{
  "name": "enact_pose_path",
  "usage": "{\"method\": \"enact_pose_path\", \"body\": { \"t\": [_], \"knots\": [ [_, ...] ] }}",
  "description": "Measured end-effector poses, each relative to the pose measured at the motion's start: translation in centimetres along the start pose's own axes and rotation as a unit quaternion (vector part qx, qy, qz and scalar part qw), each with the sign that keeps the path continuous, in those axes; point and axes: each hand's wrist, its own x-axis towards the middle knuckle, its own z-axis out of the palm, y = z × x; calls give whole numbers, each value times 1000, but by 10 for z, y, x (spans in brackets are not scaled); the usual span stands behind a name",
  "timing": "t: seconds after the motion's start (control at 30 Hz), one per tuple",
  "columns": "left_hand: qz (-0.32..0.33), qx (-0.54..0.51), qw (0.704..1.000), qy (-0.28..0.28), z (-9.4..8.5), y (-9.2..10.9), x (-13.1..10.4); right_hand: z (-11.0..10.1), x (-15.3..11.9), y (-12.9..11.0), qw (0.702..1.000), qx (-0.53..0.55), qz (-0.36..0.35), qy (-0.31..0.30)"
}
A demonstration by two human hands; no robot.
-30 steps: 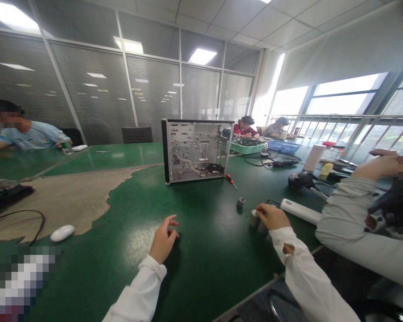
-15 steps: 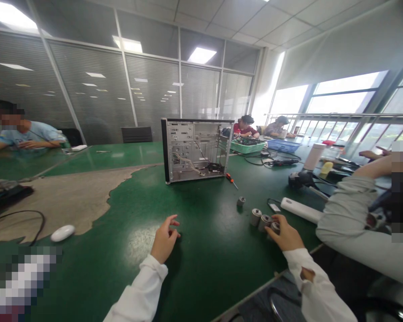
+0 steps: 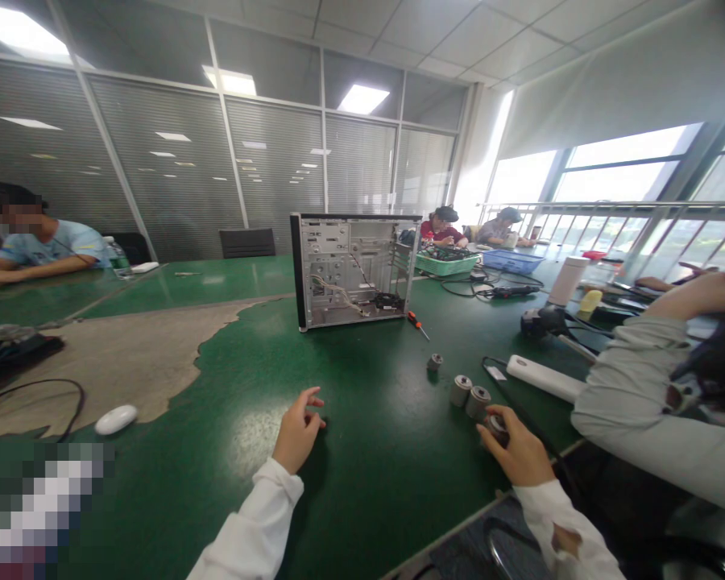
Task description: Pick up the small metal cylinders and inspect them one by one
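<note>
My right hand [image 3: 523,451] has its fingers wrapped round a small grey metal cylinder [image 3: 495,427], which is partly hidden by them. Just beyond it two similar cylinders [image 3: 478,402] stand upright side by side on the green tabletop. A shorter one [image 3: 435,362] sits a little farther off, apart from these. Over the table to the left, my left hand [image 3: 299,431] is empty, its fingers half curled and apart. What kind of part the cylinders are I cannot tell.
An open computer case [image 3: 356,274] stands in the middle, an orange-handled screwdriver [image 3: 418,325] beside it. To the right lie a white bar-shaped object [image 3: 544,379] and a co-worker's sleeve [image 3: 634,387]. A white oval object [image 3: 116,420] rests at left.
My right hand has shifted slightly down toward the table's near edge with its cylinder, opening a small gap from the other two. My left hand has stayed nearly still.
</note>
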Motion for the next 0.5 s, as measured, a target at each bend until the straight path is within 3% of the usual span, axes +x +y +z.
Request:
{"method": "enact_pose_path", "body": {
  "t": [0.2,0.33,0.5],
  "knots": [
    [-8,-10,1000,6,1,-2,0,21,-4,-77,977,118,-126,-126],
    [-6,-11,1000,9,2,-3,0,50,8,-147,932,175,-224,-225],
    [23,4,999,24,1,-3,-3,93,24,-211,889,215,-299,-273]
  ]
}}
